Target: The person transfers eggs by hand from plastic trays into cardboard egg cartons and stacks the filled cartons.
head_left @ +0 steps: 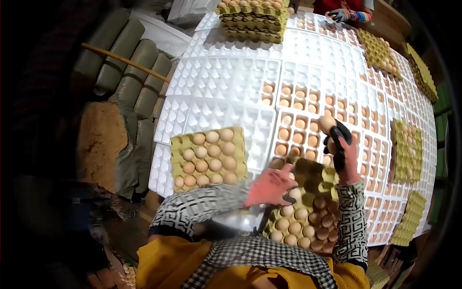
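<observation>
My right hand, in a pink glove with black fingers, is closed around an egg above the white compartment trays. A second rounded, egg-like shape shows lower in that hand, partly hidden by the fingers. My left hand, in a pink glove with a black thumb tip, reaches over the pulp egg tray in front of me, its fingers apart. An egg lies right beside the left thumb; whether they touch I cannot tell. Several more eggs sit in the near part of this tray.
Another pulp tray of eggs rests at the left on white trays. Stacked pulp trays stand at the back; others line the right. A person's gloved hand is at the far side. Stuffed sacks and a stick lie left.
</observation>
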